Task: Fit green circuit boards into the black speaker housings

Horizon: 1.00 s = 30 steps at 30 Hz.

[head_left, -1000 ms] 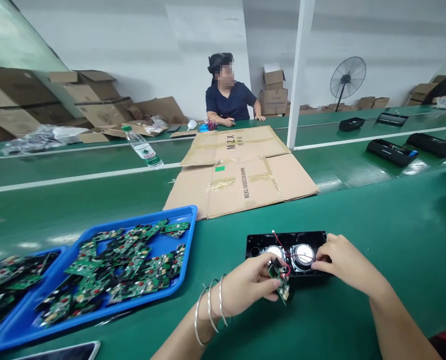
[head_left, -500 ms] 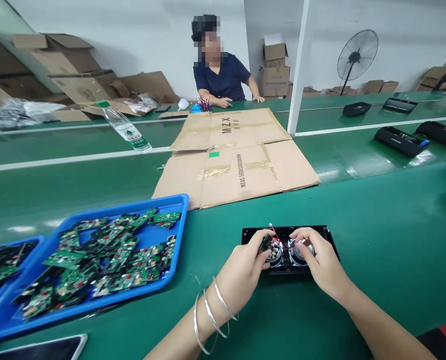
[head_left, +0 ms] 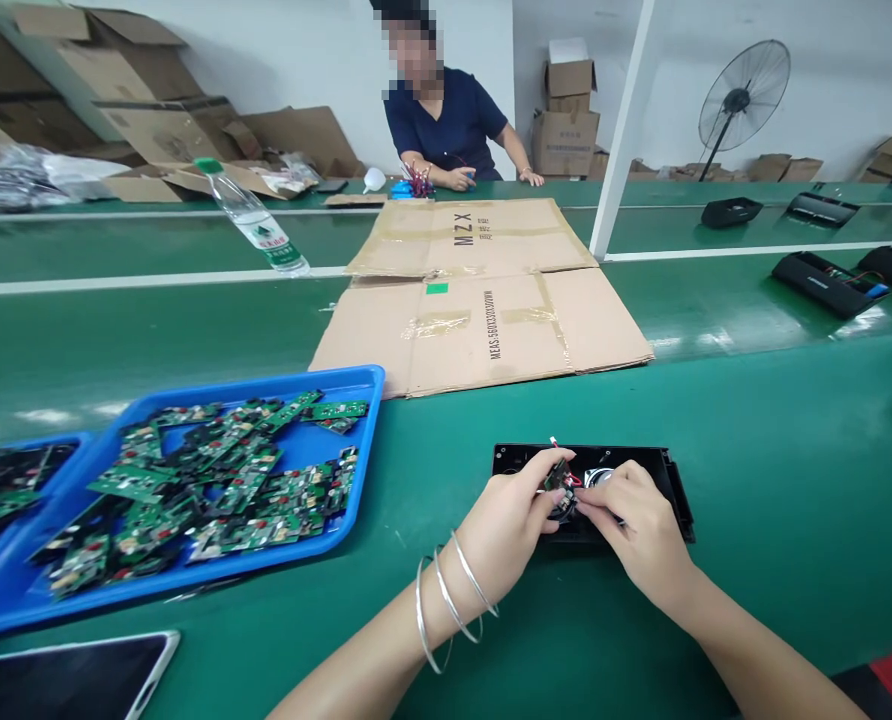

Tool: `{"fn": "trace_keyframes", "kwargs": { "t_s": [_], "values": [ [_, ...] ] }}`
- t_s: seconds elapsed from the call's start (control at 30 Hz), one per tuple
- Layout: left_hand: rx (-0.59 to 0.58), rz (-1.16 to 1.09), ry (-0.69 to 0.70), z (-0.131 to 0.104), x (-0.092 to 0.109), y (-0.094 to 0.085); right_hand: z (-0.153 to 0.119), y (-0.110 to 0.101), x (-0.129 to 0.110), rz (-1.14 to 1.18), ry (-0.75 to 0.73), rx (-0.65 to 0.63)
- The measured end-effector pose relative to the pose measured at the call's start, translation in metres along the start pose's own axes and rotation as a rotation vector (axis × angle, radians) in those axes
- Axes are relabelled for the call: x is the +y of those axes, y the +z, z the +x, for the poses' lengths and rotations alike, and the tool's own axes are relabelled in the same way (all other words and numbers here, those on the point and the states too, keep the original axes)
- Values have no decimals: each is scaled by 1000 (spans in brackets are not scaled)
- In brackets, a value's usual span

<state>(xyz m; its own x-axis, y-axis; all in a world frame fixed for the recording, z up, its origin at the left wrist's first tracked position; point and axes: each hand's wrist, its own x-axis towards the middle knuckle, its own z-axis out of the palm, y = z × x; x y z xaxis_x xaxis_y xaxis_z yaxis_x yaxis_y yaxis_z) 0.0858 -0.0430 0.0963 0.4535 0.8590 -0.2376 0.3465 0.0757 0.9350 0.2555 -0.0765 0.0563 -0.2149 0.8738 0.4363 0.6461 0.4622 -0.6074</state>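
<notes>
A black speaker housing [head_left: 660, 490] lies on the green table with round silver speaker drivers inside. Over its left part, my left hand [head_left: 517, 510] grips a small circuit board [head_left: 557, 474] between thumb and fingers. The fingertips of my right hand [head_left: 637, 525] are pinched together at the board's right edge, by the red wires [head_left: 573, 481]; what they pinch is too small to make out. A white connector [head_left: 554, 441] sticks up behind the board. My two hands nearly touch, and they hide part of the housing.
Blue trays [head_left: 371, 440] of green circuit boards stand at the left, with a phone [head_left: 63, 680] in front. Flattened cardboard [head_left: 453, 340], a water bottle [head_left: 262, 225] and black housings [head_left: 825, 284] lie further back. A person [head_left: 446, 120] sits across the table.
My right hand has moved left off the right driver to the board in my left hand, and its fingers have drawn together. The view has shifted slightly.
</notes>
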Motion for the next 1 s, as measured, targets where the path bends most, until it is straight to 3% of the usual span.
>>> {"fn": "trace_keyframes", "kwargs": {
  "t_s": [0.2,0.63,0.87,1.0],
  "values": [
    [23,5,23,0,-3,3,-3,4,2,-89,-77,41],
    [14,61,104,2,-6,4,-2,4,4,-54,-98,-33],
    [-53,-78,136,-3,-1,5,-3,3,5,-38,56,-81],
    [-80,-78,130,-5,3,-1,-1,0,4,-72,51,-176]
  ]
}}
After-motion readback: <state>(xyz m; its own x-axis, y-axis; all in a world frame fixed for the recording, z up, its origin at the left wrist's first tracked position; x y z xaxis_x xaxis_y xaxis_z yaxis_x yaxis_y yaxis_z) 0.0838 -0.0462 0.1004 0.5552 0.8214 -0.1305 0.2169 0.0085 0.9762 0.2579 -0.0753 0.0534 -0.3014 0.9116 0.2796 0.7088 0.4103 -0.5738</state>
